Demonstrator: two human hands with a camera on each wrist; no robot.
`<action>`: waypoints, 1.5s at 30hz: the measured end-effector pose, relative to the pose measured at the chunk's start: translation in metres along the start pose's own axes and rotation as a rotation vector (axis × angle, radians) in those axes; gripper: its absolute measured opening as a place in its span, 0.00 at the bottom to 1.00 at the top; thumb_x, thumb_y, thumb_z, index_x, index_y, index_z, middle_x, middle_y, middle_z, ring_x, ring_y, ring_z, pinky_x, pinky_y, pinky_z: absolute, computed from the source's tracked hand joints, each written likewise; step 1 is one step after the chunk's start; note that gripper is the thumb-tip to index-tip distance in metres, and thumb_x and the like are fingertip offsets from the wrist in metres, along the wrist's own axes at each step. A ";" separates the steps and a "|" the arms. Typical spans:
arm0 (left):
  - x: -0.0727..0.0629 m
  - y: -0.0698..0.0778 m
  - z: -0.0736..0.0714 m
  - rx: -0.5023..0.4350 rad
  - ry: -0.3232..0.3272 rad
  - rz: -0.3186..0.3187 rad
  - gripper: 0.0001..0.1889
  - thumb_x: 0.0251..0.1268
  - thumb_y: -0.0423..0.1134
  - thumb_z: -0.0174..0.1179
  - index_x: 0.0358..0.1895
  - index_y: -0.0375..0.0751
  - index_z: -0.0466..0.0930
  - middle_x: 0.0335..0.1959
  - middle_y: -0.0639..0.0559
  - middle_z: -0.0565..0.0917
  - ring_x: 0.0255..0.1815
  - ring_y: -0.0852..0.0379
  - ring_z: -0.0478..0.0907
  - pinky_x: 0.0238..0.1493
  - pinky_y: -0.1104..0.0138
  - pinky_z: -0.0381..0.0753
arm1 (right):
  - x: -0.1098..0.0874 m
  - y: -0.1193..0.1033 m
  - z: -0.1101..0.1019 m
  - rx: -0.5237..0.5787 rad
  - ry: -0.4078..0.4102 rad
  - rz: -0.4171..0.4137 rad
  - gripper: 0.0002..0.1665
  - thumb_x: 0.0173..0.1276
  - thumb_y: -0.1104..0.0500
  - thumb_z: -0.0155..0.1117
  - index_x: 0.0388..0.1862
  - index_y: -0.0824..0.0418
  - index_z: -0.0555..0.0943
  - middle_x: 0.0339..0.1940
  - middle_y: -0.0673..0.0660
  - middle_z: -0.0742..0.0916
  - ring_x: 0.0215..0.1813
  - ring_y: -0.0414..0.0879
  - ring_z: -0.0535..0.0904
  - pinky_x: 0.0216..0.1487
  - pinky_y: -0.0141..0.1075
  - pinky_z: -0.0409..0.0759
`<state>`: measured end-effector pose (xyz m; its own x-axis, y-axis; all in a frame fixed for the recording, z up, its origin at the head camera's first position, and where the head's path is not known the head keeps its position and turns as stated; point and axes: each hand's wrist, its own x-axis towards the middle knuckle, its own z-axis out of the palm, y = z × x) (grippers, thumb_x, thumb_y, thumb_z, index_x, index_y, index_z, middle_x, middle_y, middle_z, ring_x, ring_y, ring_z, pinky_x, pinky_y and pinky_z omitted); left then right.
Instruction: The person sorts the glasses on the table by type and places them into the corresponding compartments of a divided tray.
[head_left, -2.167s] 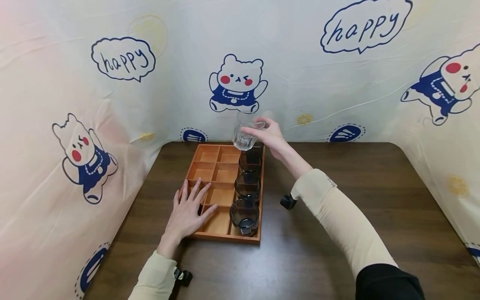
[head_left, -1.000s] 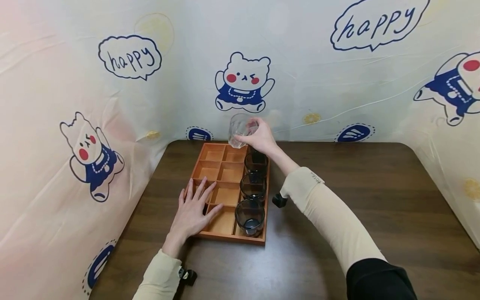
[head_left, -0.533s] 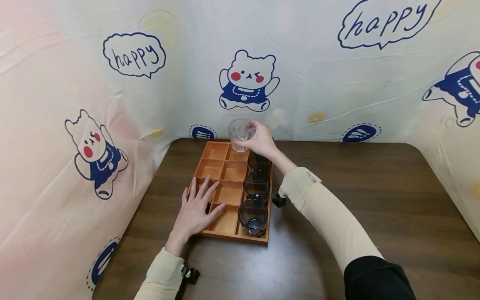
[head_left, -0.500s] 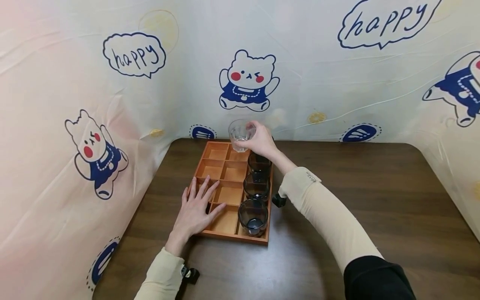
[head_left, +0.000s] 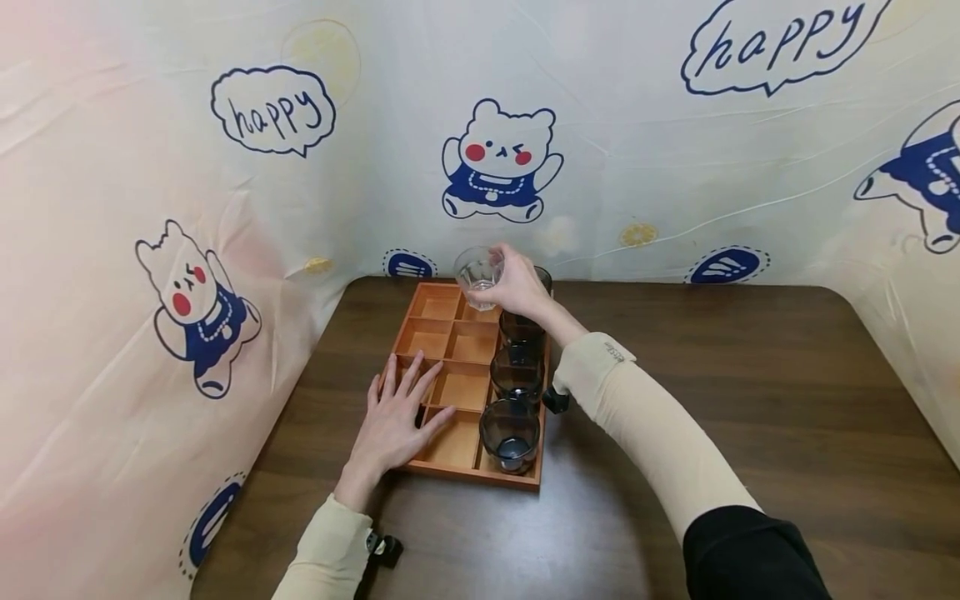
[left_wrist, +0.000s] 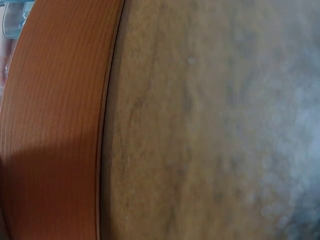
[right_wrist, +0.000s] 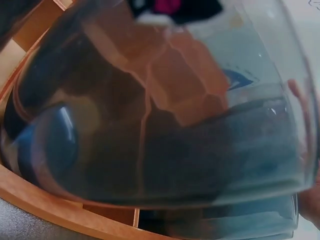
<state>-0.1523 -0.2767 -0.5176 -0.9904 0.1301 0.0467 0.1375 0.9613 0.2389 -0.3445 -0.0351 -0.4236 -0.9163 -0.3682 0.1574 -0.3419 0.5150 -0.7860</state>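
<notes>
In the head view my right hand [head_left: 521, 285] holds a clear, faceted drinking glass [head_left: 474, 271] between thumb and fingers. The glass tilts slightly over the far end of the middle column of a wooden compartment tray [head_left: 465, 477]. My left hand [head_left: 388, 427] lies with fingers spread across the tray's near left side. Several smoky dark glasses stand along the right column, the nearest being a dark glass [head_left: 510, 442]; the farthest is partly hidden behind my right hand. A dark glass [right_wrist: 175, 165] fills most of the right wrist view.
The tray's left and middle columns show bare wooden compartments. Below it lies a dark brown table [head_left: 712, 400]. A printed curtain [head_left: 600, 125] with bear drawings rises behind and at both sides. The left wrist view shows the tray's outer wall [left_wrist: 55, 115] close up.
The clear glass has shifted left relative to the tray, from over the right column to the middle one, and sunk lower. My left hand keeps its place on the tray. The head view has shifted slightly.
</notes>
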 end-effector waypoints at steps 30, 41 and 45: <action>-0.003 -0.002 0.000 0.003 0.012 -0.014 0.45 0.74 0.74 0.58 0.89 0.65 0.59 0.95 0.49 0.50 0.95 0.30 0.36 0.87 0.26 0.44 | 0.007 -0.004 0.029 -0.515 -0.072 -0.033 0.46 0.63 0.37 0.83 0.72 0.61 0.79 0.69 0.59 0.86 0.76 0.58 0.78 0.93 0.54 0.54; 0.000 0.001 0.003 0.000 0.008 -0.002 0.44 0.75 0.74 0.57 0.89 0.66 0.59 0.94 0.50 0.51 0.95 0.31 0.36 0.87 0.25 0.44 | 0.011 -0.001 0.026 -0.623 -0.133 0.049 0.29 0.67 0.35 0.80 0.36 0.57 0.79 0.46 0.55 0.88 0.72 0.59 0.77 0.94 0.52 0.49; 0.000 0.001 0.002 -0.001 0.004 -0.006 0.44 0.75 0.74 0.56 0.89 0.66 0.59 0.95 0.51 0.49 0.95 0.31 0.35 0.87 0.26 0.44 | 0.011 -0.001 0.027 -0.633 -0.138 0.052 0.30 0.68 0.34 0.78 0.39 0.58 0.82 0.48 0.55 0.90 0.73 0.60 0.76 0.94 0.52 0.48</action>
<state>-0.1520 -0.2753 -0.5196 -0.9911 0.1237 0.0493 0.1320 0.9618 0.2398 -0.3488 -0.0608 -0.4376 -0.9144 -0.4044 0.0172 -0.3928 0.8762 -0.2791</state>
